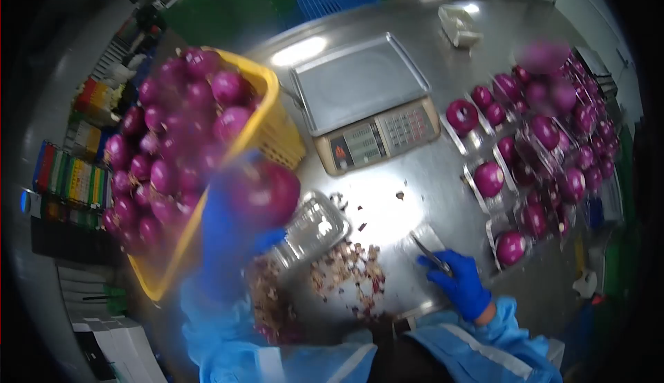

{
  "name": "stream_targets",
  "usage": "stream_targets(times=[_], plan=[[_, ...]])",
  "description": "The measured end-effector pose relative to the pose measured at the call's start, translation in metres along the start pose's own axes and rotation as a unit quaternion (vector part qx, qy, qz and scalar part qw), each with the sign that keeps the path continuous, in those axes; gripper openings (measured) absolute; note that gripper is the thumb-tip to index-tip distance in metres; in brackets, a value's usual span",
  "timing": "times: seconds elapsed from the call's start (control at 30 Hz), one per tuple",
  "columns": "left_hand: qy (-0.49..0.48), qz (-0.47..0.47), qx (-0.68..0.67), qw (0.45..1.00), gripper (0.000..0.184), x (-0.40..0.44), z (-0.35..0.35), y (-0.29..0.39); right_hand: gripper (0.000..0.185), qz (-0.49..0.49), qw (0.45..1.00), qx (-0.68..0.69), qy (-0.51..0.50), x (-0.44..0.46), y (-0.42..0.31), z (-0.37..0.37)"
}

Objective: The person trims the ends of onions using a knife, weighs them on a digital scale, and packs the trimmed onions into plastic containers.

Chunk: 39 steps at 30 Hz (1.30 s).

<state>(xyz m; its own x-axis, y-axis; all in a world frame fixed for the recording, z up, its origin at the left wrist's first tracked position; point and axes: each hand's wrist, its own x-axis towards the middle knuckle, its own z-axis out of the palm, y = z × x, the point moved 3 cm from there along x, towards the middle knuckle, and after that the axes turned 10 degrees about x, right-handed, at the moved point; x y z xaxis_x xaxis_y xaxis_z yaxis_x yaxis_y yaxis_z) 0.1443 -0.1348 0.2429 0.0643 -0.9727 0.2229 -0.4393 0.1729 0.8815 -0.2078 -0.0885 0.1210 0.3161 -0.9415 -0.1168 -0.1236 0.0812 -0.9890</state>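
Head view: my blue-gloved left hand grasps a round, deep-purple onion, my blue-gloved right hand a slim metal tool.

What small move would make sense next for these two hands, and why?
Probably bring the left hand and its purple onion toward the metal tool in the right hand, above the peelings: the hands are apart, each holding its item, with those scraps on the table between them.

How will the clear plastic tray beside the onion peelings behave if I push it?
The clear tray has thin-looking walls, so it is probably light and may flex. It seems empty on a smooth metal table, so it would likely slide easily.
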Motion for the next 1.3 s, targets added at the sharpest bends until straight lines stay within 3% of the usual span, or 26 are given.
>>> stream_targets(times=[0.07, 0.1, 0.13, 0.2, 0.3, 0.4, 0.5, 0.63, 0.77, 0.87, 0.9, 1.0, 1.07, 1.1, 1.17, 1.27, 1.3], plan=[[-0.084, -0.023, 0.051, 0.995, 0.091, -0.055, 0.021, 0.005, 0.029, -0.049, 0.987, -0.083, -0.128, 0.009, -0.019, 0.014], [-0.104, -0.104, -0.031, 0.989, 0.097, -0.081, 0.034, 0.002, 0.029, -0.071, 0.980, -0.096, -0.160, 0.011, -0.027, 0.024], [-0.117, -0.120, -0.036, 0.985, 0.099, -0.110, 0.041, -0.014, 0.030, -0.090, 0.971, -0.105, -0.195, 0.008, -0.032, 0.037], [-0.150, -0.179, -0.105, 0.967, 0.096, -0.150, 0.054, -0.021, 0.031, -0.201, 0.948, -0.133, -0.209, 0.002, -0.029, 0.060], [-0.202, -0.260, -0.230, 0.916, 0.093, -0.184, 0.058, -0.017, 0.033, -0.215, 0.913, -0.219, -0.267, -0.012, -0.026, 0.083], [-0.223, -0.267, -0.292, 0.891, 0.091, -0.208, 0.056, -0.019, 0.036, -0.214, 0.898, -0.238, -0.301, -0.025, -0.023, 0.099], [-0.203, -0.260, -0.237, 0.914, 0.096, -0.218, 0.061, -0.015, 0.036, -0.251, 0.897, -0.226, -0.284, -0.037, -0.028, 0.110], [-0.141, -0.318, -0.220, 0.912, 0.094, -0.237, 0.049, -0.013, 0.032, -0.206, 0.929, -0.184, -0.245, -0.045, 0.010, 0.102], [-0.156, -0.231, -0.120, 0.953, 0.084, -0.247, 0.027, -0.029, 0.027, -0.107, 0.963, -0.108, -0.222, -0.055, 0.032, 0.098], [0.012, -0.354, -0.301, 0.885, 0.105, -0.248, 0.041, -0.020, 0.025, -0.053, 0.971, -0.115, -0.200, -0.050, 0.028, 0.109], [0.047, -0.341, -0.455, 0.821, 0.109, -0.259, 0.046, -0.041, 0.025, -0.037, 0.973, -0.129, -0.187, -0.047, 0.028, 0.111], [0.024, -0.371, -0.609, 0.701, 0.102, -0.274, 0.056, -0.047, 0.024, -0.136, 0.964, -0.133, -0.186, -0.051, 0.009, 0.111], [0.091, -0.384, -0.511, 0.764, 0.079, -0.287, 0.068, -0.054, 0.030, -0.197, 0.939, -0.168, -0.225, -0.055, -0.010, 0.114], [0.091, -0.383, -0.532, 0.749, 0.062, -0.279, 0.074, -0.044, 0.032, -0.223, 0.919, -0.211, -0.247, -0.055, -0.019, 0.118], [0.093, -0.373, -0.597, 0.704, 0.061, -0.277, 0.080, -0.040, 0.037, -0.246, 0.891, -0.272, -0.269, -0.056, -0.023, 0.125], [0.050, -0.392, -0.712, 0.581, 0.081, -0.282, 0.081, -0.033, 0.041, -0.238, 0.883, -0.308, -0.264, -0.053, -0.013, 0.129], [0.033, -0.393, -0.718, 0.574, 0.086, -0.286, 0.082, -0.036, 0.041, -0.236, 0.886, -0.306, -0.256, -0.051, -0.006, 0.127]])
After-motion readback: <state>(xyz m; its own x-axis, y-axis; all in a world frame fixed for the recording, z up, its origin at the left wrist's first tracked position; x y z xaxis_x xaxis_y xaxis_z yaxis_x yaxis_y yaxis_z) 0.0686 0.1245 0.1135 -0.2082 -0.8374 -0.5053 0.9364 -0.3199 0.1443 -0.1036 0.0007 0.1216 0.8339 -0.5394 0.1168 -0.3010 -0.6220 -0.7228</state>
